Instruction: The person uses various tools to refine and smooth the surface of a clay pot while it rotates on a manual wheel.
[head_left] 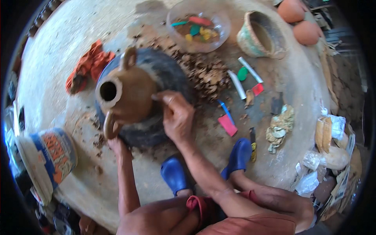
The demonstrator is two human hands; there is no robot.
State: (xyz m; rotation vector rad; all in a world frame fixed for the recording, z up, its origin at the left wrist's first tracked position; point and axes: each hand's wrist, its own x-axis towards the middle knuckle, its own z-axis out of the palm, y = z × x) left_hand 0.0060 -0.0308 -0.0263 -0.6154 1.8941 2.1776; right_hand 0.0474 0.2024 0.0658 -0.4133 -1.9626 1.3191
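A brown clay jug [135,92] with a round dark mouth and two loop handles sits on a dark round turntable [172,70], its mouth tilted toward the left in my view. My right hand [178,116] is closed in a pinch, its fingertips against the jug's right wall. Whatever small thing they may hold cannot be made out. Down at the turntable's near-left edge is my left hand [116,145], just below the lower handle. Its fingers are mostly hidden there.
Clay scraps [207,76] are heaped right of the turntable. Beyond stand a clear basin [225,33] of small coloured tools and a green-white pot [244,39]. An orange cloth [94,62] lies left, above a plastic bucket [72,150]. Pink pieces [227,125] and a crumpled cloth [280,127] lie right.
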